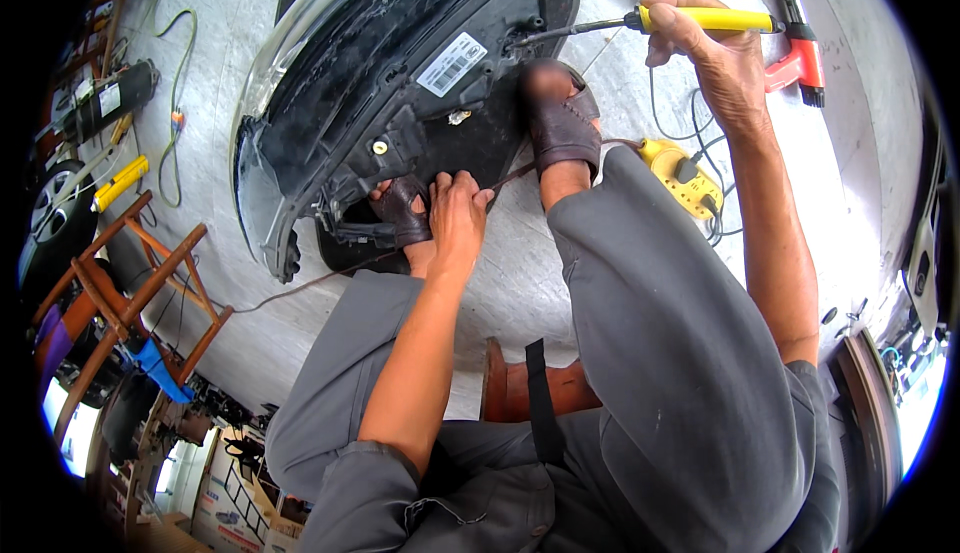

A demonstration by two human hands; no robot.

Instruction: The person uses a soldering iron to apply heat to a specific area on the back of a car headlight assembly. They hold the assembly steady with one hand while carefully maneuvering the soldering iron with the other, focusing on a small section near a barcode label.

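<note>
A car headlight (pixel 390 73) with a clear lens and black housing lies back-side up in front of me. My right hand (pixel 705 38) grips the yellow handle of a soldering iron (pixel 590 28). The iron's metal tip meets the housing near its right end, by a white label (pixel 451 64). My left hand (pixel 459 215) rests at the near edge of the housing beside my left shoe, its fingers bent and close together. Whatever may be under those fingertips is hidden. A dark mat (pixel 490 143) lies beneath the headlight.
A red heat gun (pixel 803 65) lies right of my right hand. Nearer stands a yellow power strip (pixel 685 178) with black plugs and cords. My brown shoes (pixel 568 128) flank the left hand. Orange-brown metal frames (pixel 130 283) and a yellow tool (pixel 121 184) are at the left.
</note>
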